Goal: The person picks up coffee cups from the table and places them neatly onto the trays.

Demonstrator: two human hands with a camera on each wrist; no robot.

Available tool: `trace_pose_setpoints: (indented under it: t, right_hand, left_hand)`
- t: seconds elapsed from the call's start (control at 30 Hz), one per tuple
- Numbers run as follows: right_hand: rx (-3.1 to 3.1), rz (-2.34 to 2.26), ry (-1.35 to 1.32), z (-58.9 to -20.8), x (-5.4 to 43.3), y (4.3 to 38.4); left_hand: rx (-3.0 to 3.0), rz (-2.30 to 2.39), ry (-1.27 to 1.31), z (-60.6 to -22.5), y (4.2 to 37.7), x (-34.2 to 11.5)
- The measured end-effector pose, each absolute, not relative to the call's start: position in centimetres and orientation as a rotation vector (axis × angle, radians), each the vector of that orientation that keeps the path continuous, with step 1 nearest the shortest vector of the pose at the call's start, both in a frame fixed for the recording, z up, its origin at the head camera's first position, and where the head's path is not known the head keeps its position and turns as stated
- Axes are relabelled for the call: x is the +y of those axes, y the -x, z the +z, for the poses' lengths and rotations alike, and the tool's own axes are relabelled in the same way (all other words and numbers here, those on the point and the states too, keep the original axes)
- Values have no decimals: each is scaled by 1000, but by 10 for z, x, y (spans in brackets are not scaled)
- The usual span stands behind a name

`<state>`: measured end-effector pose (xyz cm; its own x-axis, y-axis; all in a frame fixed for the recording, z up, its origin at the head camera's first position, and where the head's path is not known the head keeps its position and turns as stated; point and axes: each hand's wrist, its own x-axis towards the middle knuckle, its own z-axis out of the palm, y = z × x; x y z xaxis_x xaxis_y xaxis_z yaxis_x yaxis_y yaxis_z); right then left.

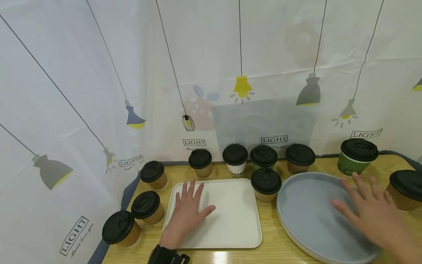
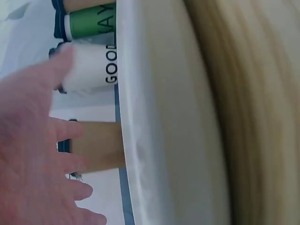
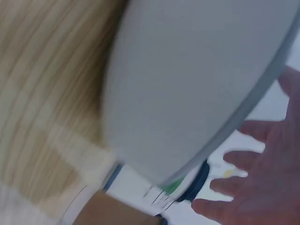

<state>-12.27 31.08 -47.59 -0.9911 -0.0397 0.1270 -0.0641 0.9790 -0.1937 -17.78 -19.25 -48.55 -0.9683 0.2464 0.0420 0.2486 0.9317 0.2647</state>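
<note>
My left hand, fingers spread, is over the left part of a white rectangular tray; the left wrist view shows it palm-down above the tray's rim with nothing held. My right hand is spread over the right side of a round grey-blue tray, also holding nothing. Whether either hand touches its tray I cannot tell. Behind the right fingers stands a green paper cup with a black lid. A brown lidded cup stands between the two trays.
Along the back edge stand a brown cup, a white cup, a second green cup and another brown cup. Several brown cups line the left side, including one in front. One more cup is at far right. A printed curtain hangs behind.
</note>
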Motion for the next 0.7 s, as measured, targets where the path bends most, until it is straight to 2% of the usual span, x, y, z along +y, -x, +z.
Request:
trace_pose_setpoints:
  t: [0.23,0.47,0.7]
  right_hand:
    - [-2708,397,-267,-455,262,117]
    - [-2663,435,-475,-427,178,113]
    - [-2848,283,-663,-444,103,118]
  left_hand:
    - [-3035,-327,291,-474,186,-213]
    - [-3062,-406,107,-468,201,-222]
    - [-3084,-526,-49,-470,209,-222]
